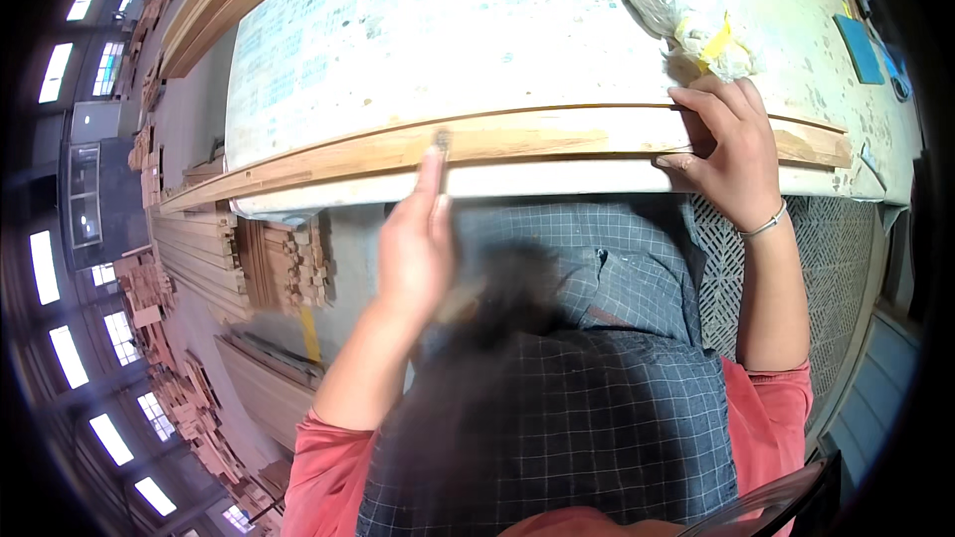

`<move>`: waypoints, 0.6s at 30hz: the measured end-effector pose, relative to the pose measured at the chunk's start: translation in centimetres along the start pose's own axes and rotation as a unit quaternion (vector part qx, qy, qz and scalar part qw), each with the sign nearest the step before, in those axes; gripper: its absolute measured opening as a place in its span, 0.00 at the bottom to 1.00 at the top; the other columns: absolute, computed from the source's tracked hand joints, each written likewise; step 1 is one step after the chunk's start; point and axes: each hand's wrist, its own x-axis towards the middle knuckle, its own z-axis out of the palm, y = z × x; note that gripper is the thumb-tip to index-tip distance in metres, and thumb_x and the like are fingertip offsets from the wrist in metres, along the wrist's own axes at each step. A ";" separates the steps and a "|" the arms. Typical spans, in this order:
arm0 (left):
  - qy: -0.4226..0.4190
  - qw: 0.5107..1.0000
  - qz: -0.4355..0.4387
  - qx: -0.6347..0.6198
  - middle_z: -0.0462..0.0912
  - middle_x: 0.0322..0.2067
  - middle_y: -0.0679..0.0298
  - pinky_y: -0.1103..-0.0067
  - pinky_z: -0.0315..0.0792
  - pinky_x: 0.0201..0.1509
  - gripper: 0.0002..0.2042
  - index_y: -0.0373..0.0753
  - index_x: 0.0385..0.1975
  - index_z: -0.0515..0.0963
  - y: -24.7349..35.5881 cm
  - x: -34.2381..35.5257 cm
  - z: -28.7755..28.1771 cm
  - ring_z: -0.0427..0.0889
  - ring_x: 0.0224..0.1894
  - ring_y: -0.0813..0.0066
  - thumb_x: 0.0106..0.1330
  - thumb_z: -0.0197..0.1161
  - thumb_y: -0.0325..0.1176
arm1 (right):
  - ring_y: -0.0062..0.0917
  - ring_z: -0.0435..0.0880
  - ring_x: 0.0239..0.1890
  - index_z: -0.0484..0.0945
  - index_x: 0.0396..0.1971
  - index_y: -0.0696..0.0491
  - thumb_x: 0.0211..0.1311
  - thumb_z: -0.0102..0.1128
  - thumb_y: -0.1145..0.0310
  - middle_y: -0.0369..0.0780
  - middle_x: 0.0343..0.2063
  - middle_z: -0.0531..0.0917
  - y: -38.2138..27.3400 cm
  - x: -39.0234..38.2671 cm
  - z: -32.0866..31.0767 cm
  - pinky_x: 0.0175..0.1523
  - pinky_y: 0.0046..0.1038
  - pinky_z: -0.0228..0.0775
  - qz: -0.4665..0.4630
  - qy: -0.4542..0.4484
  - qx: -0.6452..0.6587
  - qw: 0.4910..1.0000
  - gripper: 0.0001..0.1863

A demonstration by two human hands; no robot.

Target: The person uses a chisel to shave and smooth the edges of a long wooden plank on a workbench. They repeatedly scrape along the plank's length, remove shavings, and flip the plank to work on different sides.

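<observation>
A long, pale wooden strip (537, 136) with a raised far edge lies along the near side of the table. My right hand (731, 149) grips it near its right end, thumb on the near edge and fingers over the far edge; a bracelet circles that wrist. Over the strip's middle, my left hand (418, 249) reaches in with its index finger stretched onto the wood. A small, dark greyish smear shows at that fingertip, blurred by motion; what it is I cannot make out. The other fingers of this hand are folded together and partly hidden.
Beyond my right hand sits a crumpled plastic bag (686, 5) with yellow on it, on the stained, paper-covered table (398, 50). A teal block (859, 50) lies at the far right. More boards (224, 0) stand far left; wood stacks (199, 254) fill the floor below.
</observation>
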 end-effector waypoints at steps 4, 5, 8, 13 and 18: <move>-0.166 0.986 0.010 -0.001 0.73 0.61 0.50 0.75 0.65 0.66 0.25 0.41 0.67 0.64 3.3 0.7 -0.8 0.72 0.64 0.62 0.70 0.53 0.22 | 0.38 0.75 0.44 0.80 0.42 0.55 0.26 0.79 0.72 0.40 0.39 0.79 0.3 0.0 0.0 0.51 0.36 0.70 -0.014 0.020 0.016 1.000 0.33; -0.178 0.982 0.052 -0.035 0.73 0.62 0.51 0.76 0.65 0.67 0.25 0.41 0.67 0.64 3.0 0.6 -0.9 0.72 0.65 0.62 0.70 0.53 0.22 | 0.38 0.75 0.44 0.80 0.42 0.55 0.26 0.79 0.72 0.40 0.39 0.79 0.3 0.1 0.0 0.50 0.36 0.70 -0.017 0.019 0.014 1.000 0.33; -0.158 0.977 0.084 -0.119 0.74 0.59 0.57 0.77 0.65 0.64 0.24 0.42 0.67 0.65 1.6 0.2 -2.0 0.73 0.61 0.66 0.71 0.52 0.23 | 0.38 0.76 0.44 0.80 0.43 0.55 0.26 0.79 0.73 0.40 0.39 0.79 0.3 0.2 0.0 0.50 0.35 0.70 -0.018 0.017 0.013 1.000 0.33; 0.032 0.940 -0.266 -0.209 0.65 0.20 0.76 0.87 0.60 0.17 0.22 0.53 0.69 0.63 -3.3 0.6 -4.6 0.61 0.16 0.88 0.77 0.47 0.32 | 0.38 0.76 0.44 0.80 0.43 0.55 0.26 0.78 0.74 0.41 0.39 0.80 0.1 0.0 0.2 0.50 0.35 0.70 -0.009 0.022 0.011 1.000 0.32; -0.054 0.941 -0.263 -0.207 0.67 0.20 0.75 0.87 0.61 0.19 0.23 0.53 0.70 0.63 -1.2 0.9 -4.4 0.64 0.17 0.87 0.76 0.49 0.31 | 0.38 0.76 0.44 0.80 0.43 0.56 0.24 0.79 0.73 0.41 0.40 0.79 0.0 0.0 0.0 0.50 0.35 0.69 0.001 0.009 0.009 1.000 0.34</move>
